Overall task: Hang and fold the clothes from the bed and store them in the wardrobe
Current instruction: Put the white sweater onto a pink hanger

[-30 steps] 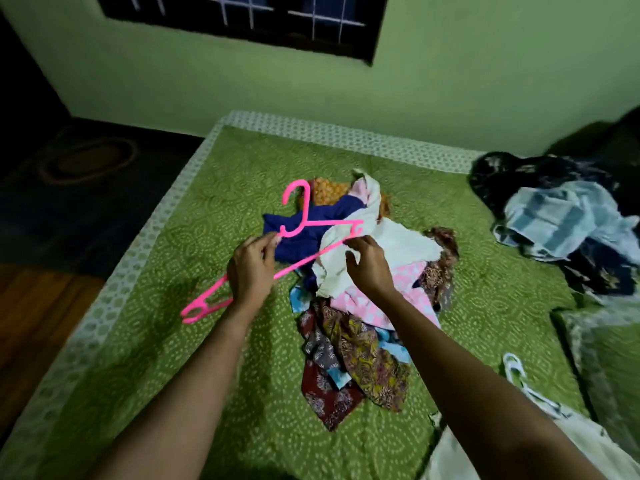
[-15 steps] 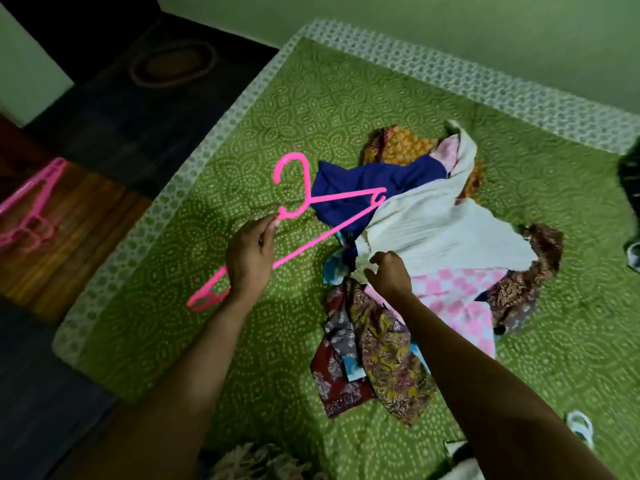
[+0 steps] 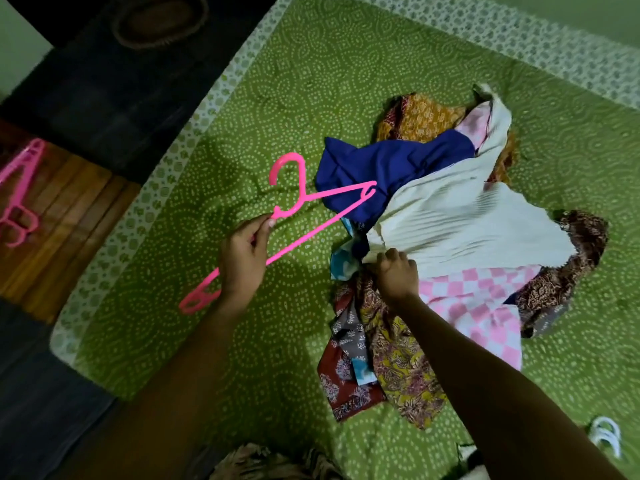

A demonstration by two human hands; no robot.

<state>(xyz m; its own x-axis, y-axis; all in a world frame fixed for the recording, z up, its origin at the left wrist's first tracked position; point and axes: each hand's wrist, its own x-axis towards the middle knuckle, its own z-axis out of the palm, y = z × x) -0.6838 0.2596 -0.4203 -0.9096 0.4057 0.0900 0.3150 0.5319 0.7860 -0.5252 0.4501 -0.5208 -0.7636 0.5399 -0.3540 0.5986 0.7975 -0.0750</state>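
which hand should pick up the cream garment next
Right. The right hand grips the cream garment at its near edge, while the left hand holds the pink hanger off to the side.

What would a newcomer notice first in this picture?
The bright pink hanger stands out most; the left hand holds it above the green bedspread, left of centre. Next comes the colourful pile of clothes at centre right, where the right hand grips the edge of the cream garment on top. More pink hangers lie on the wooden floor at far left.
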